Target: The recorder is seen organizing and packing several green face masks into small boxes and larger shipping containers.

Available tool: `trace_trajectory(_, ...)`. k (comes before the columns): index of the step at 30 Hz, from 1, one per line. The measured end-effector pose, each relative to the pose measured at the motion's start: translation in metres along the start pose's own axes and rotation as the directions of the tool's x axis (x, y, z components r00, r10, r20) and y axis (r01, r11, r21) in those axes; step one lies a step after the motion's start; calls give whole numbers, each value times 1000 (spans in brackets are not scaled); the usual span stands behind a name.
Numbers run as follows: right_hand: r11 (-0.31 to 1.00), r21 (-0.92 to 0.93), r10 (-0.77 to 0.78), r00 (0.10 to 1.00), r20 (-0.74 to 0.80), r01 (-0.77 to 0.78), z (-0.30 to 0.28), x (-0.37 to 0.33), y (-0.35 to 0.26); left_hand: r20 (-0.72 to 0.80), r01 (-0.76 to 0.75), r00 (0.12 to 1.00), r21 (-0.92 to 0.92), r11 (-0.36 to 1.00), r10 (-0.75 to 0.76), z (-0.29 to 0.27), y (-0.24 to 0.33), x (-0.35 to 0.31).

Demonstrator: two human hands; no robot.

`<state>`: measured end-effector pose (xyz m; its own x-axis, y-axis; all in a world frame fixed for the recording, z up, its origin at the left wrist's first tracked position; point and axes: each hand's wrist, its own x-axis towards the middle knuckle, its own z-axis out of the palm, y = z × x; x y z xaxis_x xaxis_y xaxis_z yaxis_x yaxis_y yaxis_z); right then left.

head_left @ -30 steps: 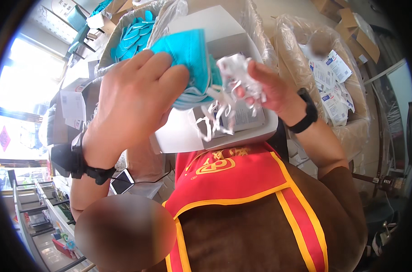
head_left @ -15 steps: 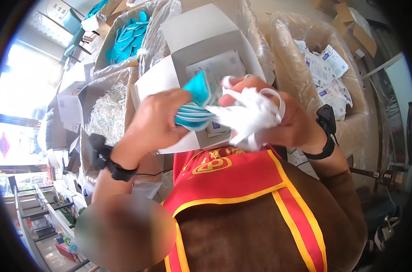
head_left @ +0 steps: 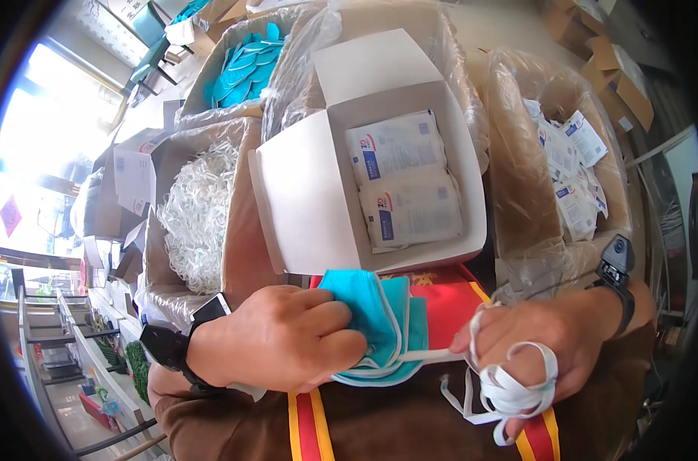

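A small stack of teal fabric pieces with white edging (head_left: 380, 315) hangs from my left hand (head_left: 280, 338), whose fingers are curled tight over its left side. My right hand (head_left: 541, 330) is closed around a bundle of white flat straps (head_left: 522, 388), looped over the fingers with loose ends dangling. One strap runs taut from the stack to the right hand. Just beyond both hands stands an open white box (head_left: 295, 192). Inside lie white printed packets (head_left: 395, 146) in two side-by-side groups. The left fingertips are partly hidden behind the stack.
At the left, a plastic-lined carton holds clear-white loops (head_left: 199, 219). Behind it, another carton is filled with teal pieces (head_left: 249, 69). A lined carton (head_left: 510, 154) on the right contains loose white packets (head_left: 568, 161). Brown cardboard boxes (head_left: 618, 84) stand at the far right.
Both hands have drawn back from over the white box toward my body, carrying the teal stack and the straps. They are now farther apart, with one strap stretched between them. The packets show fully.
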<state>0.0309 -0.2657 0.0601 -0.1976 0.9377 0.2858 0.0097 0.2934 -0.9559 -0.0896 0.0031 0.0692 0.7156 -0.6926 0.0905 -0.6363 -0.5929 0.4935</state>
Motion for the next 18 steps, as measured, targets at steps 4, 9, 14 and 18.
trace_trajectory(4, 996, -82, 30, 999, -33, -33, -7, -8, -11, -15, 30, 999, -25, 999, -31, -5, -6, -6)
trace_trajectory(9, 988, -58, 138, 990, -33, -140, -11, -23, -14, -64, -15, 998, -105, 994, 9, -2, -17, -8)
trace_trajectory(14, 970, -96, 199, 955, -219, -224, -28, -45, -14, -61, 152, 985, -112, 982, -160, -23, -35, -38)
trace_trajectory(18, 762, 644, 590, 338, -733, 66, -20, -92, -35, -456, 725, 470, -288, 625, -755, -14, -67, -118)
